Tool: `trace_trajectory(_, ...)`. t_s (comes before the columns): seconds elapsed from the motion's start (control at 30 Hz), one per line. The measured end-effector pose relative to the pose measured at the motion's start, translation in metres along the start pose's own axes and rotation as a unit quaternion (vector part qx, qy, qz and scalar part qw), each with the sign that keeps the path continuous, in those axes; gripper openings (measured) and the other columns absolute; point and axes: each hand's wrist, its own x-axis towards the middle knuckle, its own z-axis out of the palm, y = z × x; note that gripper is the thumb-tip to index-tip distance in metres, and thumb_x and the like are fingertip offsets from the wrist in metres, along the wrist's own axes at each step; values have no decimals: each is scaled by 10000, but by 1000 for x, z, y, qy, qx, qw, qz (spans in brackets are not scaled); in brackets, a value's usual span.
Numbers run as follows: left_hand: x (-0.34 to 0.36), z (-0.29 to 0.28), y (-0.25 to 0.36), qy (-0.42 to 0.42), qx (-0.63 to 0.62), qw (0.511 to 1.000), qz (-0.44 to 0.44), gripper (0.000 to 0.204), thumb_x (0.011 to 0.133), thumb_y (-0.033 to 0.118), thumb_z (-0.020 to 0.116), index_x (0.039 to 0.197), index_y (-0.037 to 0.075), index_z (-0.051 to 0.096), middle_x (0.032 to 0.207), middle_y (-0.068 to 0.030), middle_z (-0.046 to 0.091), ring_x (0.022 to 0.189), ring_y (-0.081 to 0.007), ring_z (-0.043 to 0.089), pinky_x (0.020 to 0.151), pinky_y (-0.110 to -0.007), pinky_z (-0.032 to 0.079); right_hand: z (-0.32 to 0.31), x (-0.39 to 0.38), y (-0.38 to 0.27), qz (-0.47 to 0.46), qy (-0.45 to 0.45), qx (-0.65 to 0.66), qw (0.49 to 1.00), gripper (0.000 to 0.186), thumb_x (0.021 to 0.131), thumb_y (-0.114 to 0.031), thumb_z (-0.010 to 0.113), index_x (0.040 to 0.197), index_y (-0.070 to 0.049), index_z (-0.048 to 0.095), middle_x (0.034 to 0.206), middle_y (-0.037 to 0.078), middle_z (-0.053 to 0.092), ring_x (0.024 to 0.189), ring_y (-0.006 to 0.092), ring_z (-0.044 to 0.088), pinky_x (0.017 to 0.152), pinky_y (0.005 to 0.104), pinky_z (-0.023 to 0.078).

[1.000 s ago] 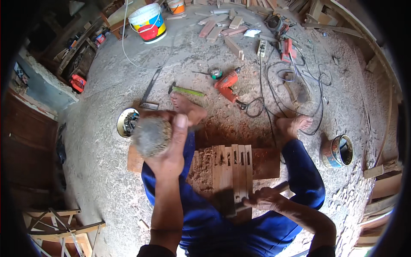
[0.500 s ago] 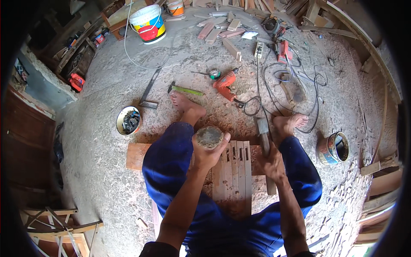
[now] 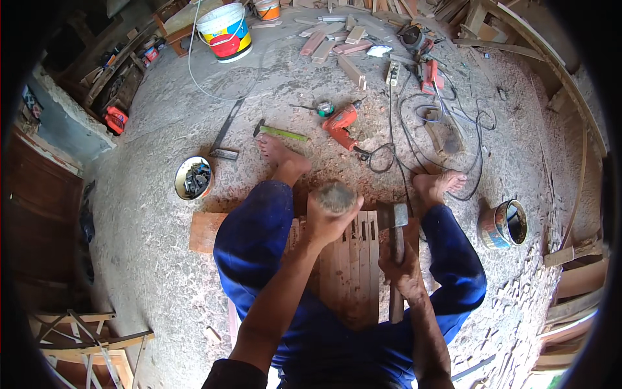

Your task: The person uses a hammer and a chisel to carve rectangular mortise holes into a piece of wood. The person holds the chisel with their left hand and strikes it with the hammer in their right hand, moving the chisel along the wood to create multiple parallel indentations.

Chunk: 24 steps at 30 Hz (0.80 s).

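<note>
My left hand [image 3: 327, 223] grips a round wooden mallet [image 3: 335, 196], its frayed end facing up, above the workpiece between my knees. My right hand [image 3: 403, 275] is closed on a long wooden-handled tool [image 3: 396, 249] with a squared metal end, held lengthwise beside the workpiece. Under my hands, several pale wooden strips [image 3: 350, 279] with dark slots cut near their far ends lie side by side over a reddish board [image 3: 207, 233]. Wood chips are scattered on them; their middle is partly hidden by my left arm.
Around my feet lie an orange drill [image 3: 341, 126], a green-handled hammer [image 3: 282, 134], looped cables [image 3: 479, 162], a can of metal bits [image 3: 194, 178] and an old tin [image 3: 502, 223]. Farther off stand a colourful bucket [image 3: 225, 35] and wood offcuts [image 3: 334, 39]; lumber [image 3: 576, 279] lines the right.
My left hand has come down and rightward with the mallet since a second ago. My right hand has turned its tool upright, then drawn it slightly back toward me.
</note>
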Motion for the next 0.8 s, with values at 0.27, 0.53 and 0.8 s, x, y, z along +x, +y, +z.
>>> trace_trajectory(0.27, 17, 0, 37, 50, 26, 996, 63, 163, 793, 36, 772, 897, 4, 650, 830, -52, 688, 719, -141, 639, 673, -316, 515, 8, -25, -165, -342, 10, -213, 915, 610, 840, -9, 683, 1382, -25, 404, 823, 190, 614, 669, 331, 649, 595, 399, 500)
trace_trajectory(0.53, 3, 26, -39, -12, -142, 988, 53, 345, 720, -94, 718, 1045, -2, 646, 967, -64, 687, 889, -167, 645, 803, -319, 525, -1, -16, -153, -314, -61, -562, 763, 852, 741, -59, 671, 1508, -19, 302, 1000, 254, 673, 779, 355, 720, 676, 519, 565)
trace_trajectory(0.8, -15, 10, -6, 68, -11, 996, 65, 171, 779, 55, 804, 883, 22, 672, 810, -39, 710, 718, -131, 671, 679, -295, 530, 19, -58, -223, -473, 121, -324, 811, 569, 869, -43, 654, 1382, 3, 413, 820, 171, 670, 633, 257, 687, 583, 382, 561)
